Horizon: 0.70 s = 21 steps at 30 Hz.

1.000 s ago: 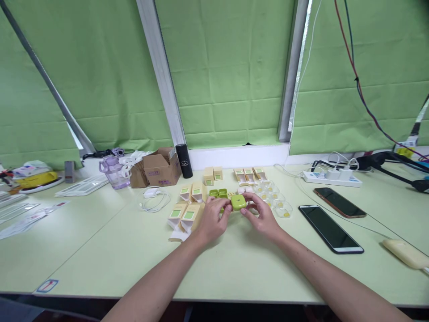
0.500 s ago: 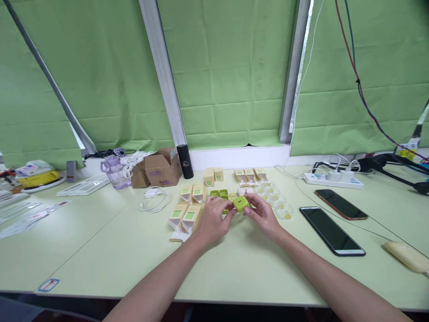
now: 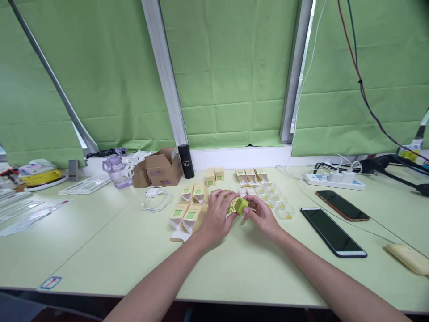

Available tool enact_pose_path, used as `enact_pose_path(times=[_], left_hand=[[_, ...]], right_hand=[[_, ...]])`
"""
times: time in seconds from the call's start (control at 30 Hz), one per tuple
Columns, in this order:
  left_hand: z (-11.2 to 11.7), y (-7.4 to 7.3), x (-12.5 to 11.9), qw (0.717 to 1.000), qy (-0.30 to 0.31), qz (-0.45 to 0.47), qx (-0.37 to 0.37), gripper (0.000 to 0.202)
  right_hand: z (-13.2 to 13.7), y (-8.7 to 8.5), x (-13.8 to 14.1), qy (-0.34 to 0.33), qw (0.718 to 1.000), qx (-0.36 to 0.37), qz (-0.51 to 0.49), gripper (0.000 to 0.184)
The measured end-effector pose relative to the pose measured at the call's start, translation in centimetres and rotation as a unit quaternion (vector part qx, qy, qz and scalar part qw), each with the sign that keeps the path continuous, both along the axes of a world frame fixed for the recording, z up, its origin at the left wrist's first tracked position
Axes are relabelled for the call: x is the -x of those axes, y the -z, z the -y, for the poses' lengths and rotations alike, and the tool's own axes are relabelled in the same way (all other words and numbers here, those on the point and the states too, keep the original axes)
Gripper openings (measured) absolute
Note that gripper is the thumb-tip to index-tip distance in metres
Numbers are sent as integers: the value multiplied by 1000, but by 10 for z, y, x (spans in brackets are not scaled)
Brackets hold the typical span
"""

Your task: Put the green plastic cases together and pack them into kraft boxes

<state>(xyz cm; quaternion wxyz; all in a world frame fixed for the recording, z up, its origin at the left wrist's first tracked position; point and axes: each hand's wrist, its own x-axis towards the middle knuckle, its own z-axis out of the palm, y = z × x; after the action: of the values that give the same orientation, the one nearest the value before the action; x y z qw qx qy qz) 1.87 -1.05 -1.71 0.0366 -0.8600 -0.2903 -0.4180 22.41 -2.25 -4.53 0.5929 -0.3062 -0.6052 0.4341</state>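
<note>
A small rounded green case (image 3: 241,205) is held up over the table between my two hands. My left hand (image 3: 217,212) has its thumb at the case's lower left and its fingers arched over the top edge. From the other side my right hand (image 3: 261,214) pinches it between thumb and fingers. Behind my left hand lie more green pieces and small yellowish blocks (image 3: 233,206), mostly covered. Small card boxes with green squares (image 3: 191,215) stand left of my left hand. Clear plastic cups with yellow bits (image 3: 281,206) are to the right of my right hand.
Further card boxes (image 3: 250,176) stand at the back. A brown carton (image 3: 164,169), a black bottle (image 3: 186,161) and a purple jug (image 3: 116,172) are back left. Two phones (image 3: 333,232) and a power strip (image 3: 335,181) lie right. A white cable (image 3: 157,199) is left.
The green case has been turned, so the slot seen on its top is out of sight. My left hand's fingers have risen and reach over the case, covering more of the pieces behind.
</note>
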Motion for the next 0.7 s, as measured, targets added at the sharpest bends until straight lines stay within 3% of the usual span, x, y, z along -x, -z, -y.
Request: enact_pose_path(times=[0.23,0.4,0.53,0.7], left_hand=[[4,-4,1,999,28,-16,42,53],[2,-7,-1,990,20,90,110,46],[-6,-3,0,960,-8,199,197,44],[-15,2,6,934,-4,240,265,48]], right_hand=[[-1,2,4,26,999,-3,35,49],[-1,4,0,74,988,-49,127,38],[3,3,-3,128,935,-139,299,23],[8,2,1,128,863,-200,446,27]])
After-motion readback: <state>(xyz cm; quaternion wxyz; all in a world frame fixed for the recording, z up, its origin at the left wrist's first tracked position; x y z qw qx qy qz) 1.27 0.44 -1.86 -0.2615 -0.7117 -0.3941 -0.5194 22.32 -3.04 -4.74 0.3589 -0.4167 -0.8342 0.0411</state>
